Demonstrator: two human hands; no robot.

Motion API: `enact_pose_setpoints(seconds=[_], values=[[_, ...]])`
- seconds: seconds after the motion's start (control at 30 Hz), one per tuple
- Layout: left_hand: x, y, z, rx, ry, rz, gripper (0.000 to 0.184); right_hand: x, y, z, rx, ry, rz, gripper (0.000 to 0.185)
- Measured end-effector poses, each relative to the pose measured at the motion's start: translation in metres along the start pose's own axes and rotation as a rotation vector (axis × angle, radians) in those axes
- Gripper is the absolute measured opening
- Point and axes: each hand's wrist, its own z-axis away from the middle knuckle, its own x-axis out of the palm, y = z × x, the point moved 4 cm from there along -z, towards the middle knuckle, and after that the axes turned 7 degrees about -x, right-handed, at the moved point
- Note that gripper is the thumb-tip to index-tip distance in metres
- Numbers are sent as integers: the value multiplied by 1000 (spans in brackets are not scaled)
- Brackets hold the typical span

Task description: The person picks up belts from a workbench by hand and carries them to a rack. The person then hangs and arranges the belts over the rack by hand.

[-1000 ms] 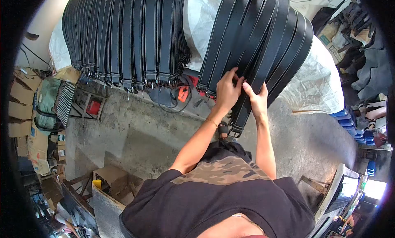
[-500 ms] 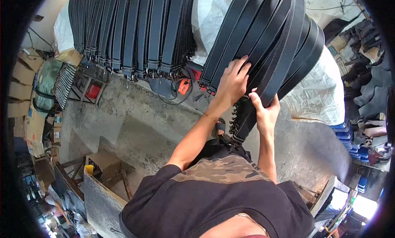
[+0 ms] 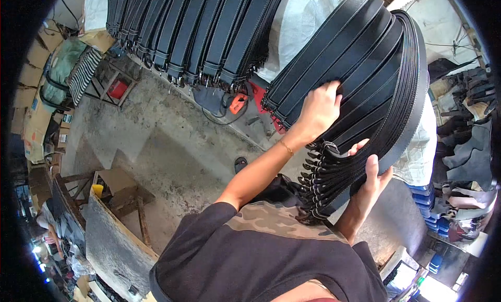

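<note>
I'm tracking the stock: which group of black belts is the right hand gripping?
The rightmost bundle, gathered tightly and curving into the right hand. The belts under the left hand and the far-left group lie spread out.

Here's a thick bundle of black belts (image 3: 397, 128), stacked face to face and held near one end, bowing out in a big curve on the right, pale stitching tracing the edges! Down at the near end, the buckle ends fan out in a crowded, stepped row, glints of metal among them. And right beside it, more belts (image 3: 334, 56), broad, black and smooth, lie side by side and overlapping, slanting down leftward over white sheeting (image 3: 301, 22), their ends bunched at the lower left.
</note>
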Motion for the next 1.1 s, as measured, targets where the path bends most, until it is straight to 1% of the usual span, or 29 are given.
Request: enact_pose_setpoints(seconds=[0.07,0.1,0.13,0.2,0.23,0.27,0.33,0.37,0.4,0.47,0.5,0.53,0.6,0.67,0.7,0.73,0.77,0.83,0.87,0.9,0.93,0.97,1.0,1.03,1.07,1.1], values=[[9,-14,11,-35,-3,-110,28,-2,5,-3,-2,-25,36,27],[8,-15,13,-155,-130,-255,27,-4,10,-2,3,-48,73,27],[9,-16,17,-152,-135,-255,27,-6,16,-2,30,-49,87,22],[3,-9,24,29,96,-337,31,-5,27,-1,44,-26,53,17],[3,-8,25,-18,75,-250,39,-8,35,-2,35,-45,54,16],[1,-7,22,-14,70,-254,39,-9,42,-2,54,-34,59,17],[-6,8,14,404,192,-332,49,-12,56,-5,57,-34,158,19],[-2,4,8,409,60,-409,52,-13,67,-6,57,-28,137,19],[1,1,5,424,18,-490,52,-15,77,-8,70,-18,179,22],[-3,-3,9,450,-29,-456,46,-20,99,-16,54,-3,260,25],[-8,-5,13,487,-37,-360,38,-22,113,-22,55,-1,245,27],[-14,-9,21,486,-6,-187,32,-21,113,-23,98,4,246,26],[-14,-28,42,141,-183,105,30,-23,125,-26,35,-25,184,28],[-6,-41,76,-313,-463,400,34,-20,122,-24,26,-41,162,30],[-2,-42,90,-167,-444,443,37,-20,119,-24,65,-47,172,34],[0,-46,101,-48,-427,397,45,-18,118,-23,105,-58,180,39],[2,-54,109,-41,-438,386,48,-15,117,-21,103,-48,174,39],[-4,-46,112,-29,-453,370,51,-12,104,-18,-157,114,368,53],[-5,-43,111,-13,-437,335,54,-9,98,-15,-163,122,363,53],[-6,-38,108,7,-417,304,58,-7,84,-12,-280,165,531,58],[-8,-33,106,20,-418,304,58,-5,74,-9,-396,210,701,63],[-11,-25,106,116,-378,223,61,-6,74,-9,-523,235,784,60],[-14,-17,106,212,-337,141,64,-7,70,-9,-532,242,782,60],[-16,-12,108,204,-349,135,70,-7,67,-9,-503,232,795,57],[-17,-6,111,269,-323,61,73,-8,64,-9,-474,223,808,53],[-18,-1,114,283,-287,30,74,-8,62,-11,-434,224,821,47]])
